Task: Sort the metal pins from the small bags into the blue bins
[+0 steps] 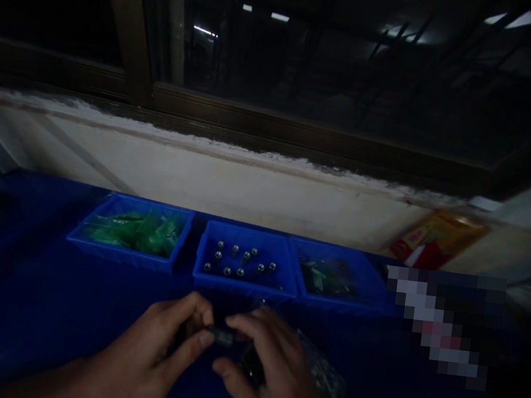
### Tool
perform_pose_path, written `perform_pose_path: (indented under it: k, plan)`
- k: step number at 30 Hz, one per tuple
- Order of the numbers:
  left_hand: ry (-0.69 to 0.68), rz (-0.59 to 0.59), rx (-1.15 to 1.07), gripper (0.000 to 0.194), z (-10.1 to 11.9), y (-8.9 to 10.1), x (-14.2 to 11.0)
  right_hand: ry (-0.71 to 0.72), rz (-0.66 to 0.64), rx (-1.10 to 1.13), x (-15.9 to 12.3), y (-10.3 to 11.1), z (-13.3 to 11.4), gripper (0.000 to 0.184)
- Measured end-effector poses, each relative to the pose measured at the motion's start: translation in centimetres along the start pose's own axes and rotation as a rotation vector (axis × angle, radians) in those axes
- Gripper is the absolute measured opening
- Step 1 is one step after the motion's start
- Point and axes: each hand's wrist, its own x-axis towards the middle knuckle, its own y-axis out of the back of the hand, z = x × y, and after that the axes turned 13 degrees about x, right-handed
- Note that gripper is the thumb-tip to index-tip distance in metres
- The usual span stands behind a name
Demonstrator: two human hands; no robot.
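Near the front of the table, my left hand (167, 341) is closed, its thumb and forefinger pinching a small dark cylindrical piece (223, 336). The piece points toward my right hand (275, 366), whose fingertips come close to its far end; whether they touch it I cannot tell. Curled fingers of my right hand surround a dark, shiny object (252, 367), mostly hidden by the palm and the dim light. Beyond both hands, a blue bin (245, 289) holds several small metal sleeves, most standing upright. Partly behind my right hand lies a clear plastic bag (322, 371) with small contents.
A blue bin (120, 255) of green plastic bags stands at the left, and another blue bin (371, 281) with small bagged items at the right. A red and gold packet (440, 238) leans by the wall. The blue table (43, 301) meets the wall under a window.
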Motion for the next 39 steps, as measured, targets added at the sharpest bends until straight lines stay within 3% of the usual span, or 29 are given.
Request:
perform_pose_path:
  k: [7, 12, 17, 21, 26, 34, 39]
  plan:
    - [0.039, -0.099, 0.098, 0.018, 0.5, 0.6, -0.2, -0.002, -0.034, -0.001, 0.1, 0.5, -0.7, 0.009]
    - [0.001, -0.071, 0.002, 0.010, 0.3, 0.3, -0.3, 0.004, -0.026, -0.016, 0.1, 0.2, -0.6, 0.009]
    - [0.003, -0.045, 0.053, 0.013, 0.1, 0.3, -0.1, 0.012, -0.045, -0.017, 0.1, 0.0, -0.4, 0.008]
    - [-0.017, -0.056, 0.055, 0.018, 0.3, 0.6, 0.0, 0.017, -0.022, 0.002, 0.1, 0.3, -0.7, 0.023]
    - [-0.032, -0.128, 0.118, 0.023, 0.4, 0.7, -0.2, 0.058, -0.094, 0.021, 0.2, 0.5, -0.9, 0.012]
    - [-0.020, -0.111, 0.004, 0.012, 0.3, 0.4, -0.7, 0.064, -0.054, 0.005, 0.2, 0.6, -0.7, 0.007]
    - [0.001, -0.096, -0.004, 0.018, 0.2, 0.6, -0.5, 0.057, -0.019, 0.003, 0.2, 0.7, -1.1, 0.018]
